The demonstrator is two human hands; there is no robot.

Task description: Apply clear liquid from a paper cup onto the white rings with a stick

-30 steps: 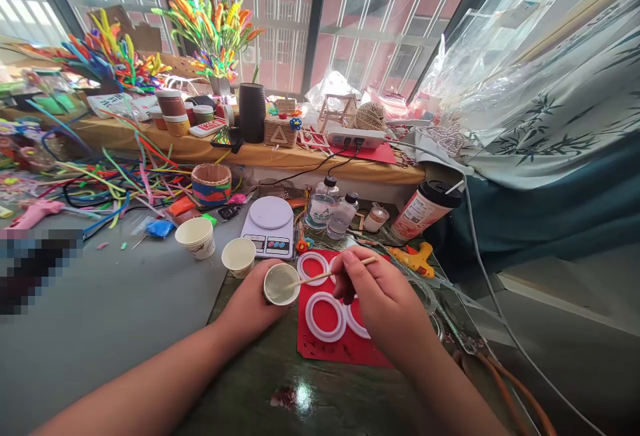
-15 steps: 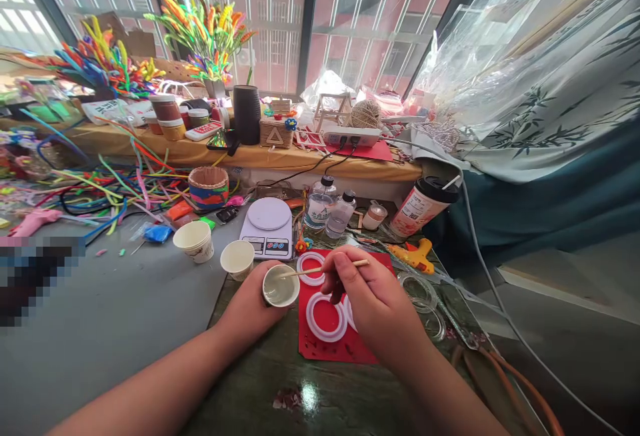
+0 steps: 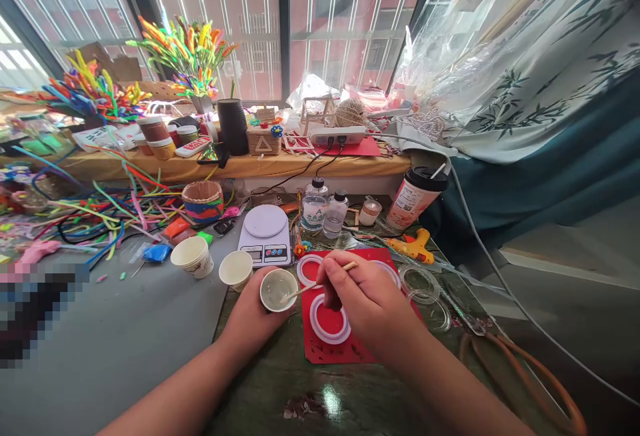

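My left hand [image 3: 255, 313] is wrapped round a white paper cup [image 3: 279, 291] that holds a clear liquid. Between the fingers of my right hand [image 3: 357, 293] is a thin wooden stick [image 3: 306, 289], its lower end down in that cup. Under my right hand lies a red sheet [image 3: 320, 354] with white ring-shaped molds [image 3: 330, 319], partly hidden by the hand. Two more paper cups, one close [image 3: 235, 270] and one farther left [image 3: 192, 257], stand left of my left hand. A white scale [image 3: 265, 236] sits behind the cups.
Two clear bottles [image 3: 314, 206] stand behind the red sheet. To the right are a large drink cup [image 3: 416, 197], a yellow glue gun [image 3: 413, 247], coiled clear tubing [image 3: 420, 284] and orange-handled scissors [image 3: 530, 363]. Colorful pipe cleaners [image 3: 115, 203] cover the back left.
The stick's lower end has moved within the cup toward its right side, and my right hand has shifted slightly. The whole view has moved a little. Both hands keep their holds.
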